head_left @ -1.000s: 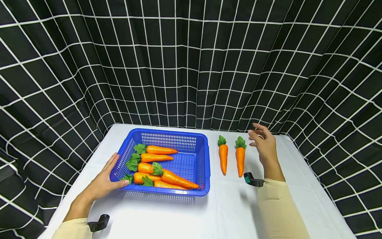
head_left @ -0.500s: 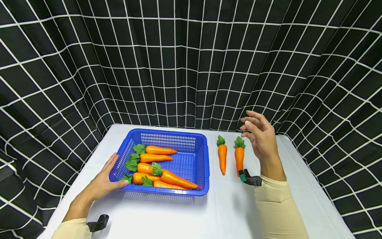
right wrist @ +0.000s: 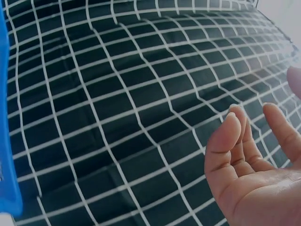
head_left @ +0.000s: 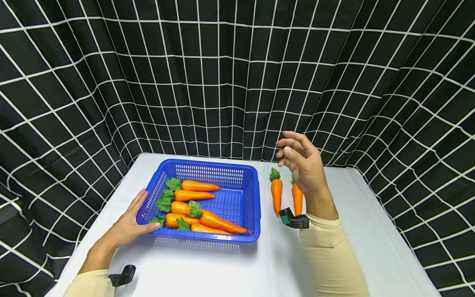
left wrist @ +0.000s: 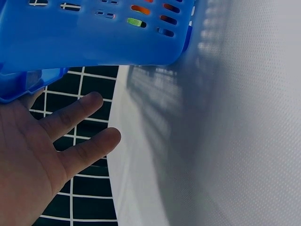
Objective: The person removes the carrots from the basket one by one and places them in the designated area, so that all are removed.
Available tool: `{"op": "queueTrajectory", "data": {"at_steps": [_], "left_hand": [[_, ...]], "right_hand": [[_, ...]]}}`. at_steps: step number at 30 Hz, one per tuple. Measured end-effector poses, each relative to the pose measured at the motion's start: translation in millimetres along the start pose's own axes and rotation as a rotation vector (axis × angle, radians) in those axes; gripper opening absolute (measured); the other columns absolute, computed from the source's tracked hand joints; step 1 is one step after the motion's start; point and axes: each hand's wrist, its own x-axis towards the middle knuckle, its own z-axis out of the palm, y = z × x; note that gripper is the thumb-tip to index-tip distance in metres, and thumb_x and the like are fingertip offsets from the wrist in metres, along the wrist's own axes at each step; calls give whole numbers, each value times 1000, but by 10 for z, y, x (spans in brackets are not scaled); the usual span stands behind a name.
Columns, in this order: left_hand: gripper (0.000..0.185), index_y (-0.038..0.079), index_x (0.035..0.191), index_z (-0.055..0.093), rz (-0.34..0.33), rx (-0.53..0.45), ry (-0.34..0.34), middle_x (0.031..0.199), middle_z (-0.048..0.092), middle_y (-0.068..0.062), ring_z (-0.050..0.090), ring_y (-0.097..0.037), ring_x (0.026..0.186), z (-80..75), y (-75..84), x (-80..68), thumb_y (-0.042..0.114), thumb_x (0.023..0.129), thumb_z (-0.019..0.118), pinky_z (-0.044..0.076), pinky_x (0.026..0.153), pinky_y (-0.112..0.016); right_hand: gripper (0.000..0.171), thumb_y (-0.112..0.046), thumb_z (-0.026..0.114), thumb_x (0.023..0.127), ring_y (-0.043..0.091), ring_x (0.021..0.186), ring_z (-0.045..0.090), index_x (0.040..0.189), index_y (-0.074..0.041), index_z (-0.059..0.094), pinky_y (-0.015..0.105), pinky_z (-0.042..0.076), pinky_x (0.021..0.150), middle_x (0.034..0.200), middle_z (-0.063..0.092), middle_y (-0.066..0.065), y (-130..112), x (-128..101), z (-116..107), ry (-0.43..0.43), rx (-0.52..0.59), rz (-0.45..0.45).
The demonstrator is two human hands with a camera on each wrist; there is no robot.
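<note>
A blue plastic basket (head_left: 237,173) sits on the white table (head_left: 222,264) and holds several orange carrots (head_left: 196,196) with green leaves. My left hand (head_left: 130,222) rests flat against the basket's near left corner, fingers straight; in the left wrist view the left hand (left wrist: 42,150) lies under the basket rim (left wrist: 94,42). Two more carrots lie on the table right of the basket: one carrot (head_left: 276,194) in full view, the other carrot (head_left: 297,200) partly behind my right hand (head_left: 302,163). That hand hovers above them, fingers loosely curled, holding nothing. The right wrist view shows its empty palm (right wrist: 258,183).
A black curtain with a white grid (head_left: 237,74) hangs close behind and around the table. The table's right part (head_left: 371,214) is bare white cloth. The basket's blue edge (right wrist: 7,141) shows at the left of the right wrist view.
My right hand has risen and moved left, from beside the two loose carrots to above them, now covering part of the right one. The left hand and basket have not moved.
</note>
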Motion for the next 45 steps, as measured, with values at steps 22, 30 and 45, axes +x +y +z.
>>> {"op": "queueTrajectory", "data": {"at_steps": [22,30,45], "left_hand": [[108,8,156,7,0,-5,-2,160,-4,-12,1,-48,141,-8,-2,-5,28,78,80,8,99,-75],[108,7,155,8,-3,2,2,160,-3,-12,2,-48,140,10,-16,3,29,78,80,8,99,-75],[106,5,155,10,14,24,9,160,-2,-13,4,-48,140,16,-40,-4,29,78,79,10,99,-75]], "right_hand": [[36,-5,59,92,26,84,56,128,-7,57,28,54,64,110,55,24,433,133,466,-293,140,108],[39,-10,63,90,29,83,57,129,-6,56,29,55,66,111,52,25,761,153,590,-371,158,256],[43,-8,66,90,26,81,58,129,4,54,31,54,66,114,50,37,1217,94,716,-520,85,373]]}}
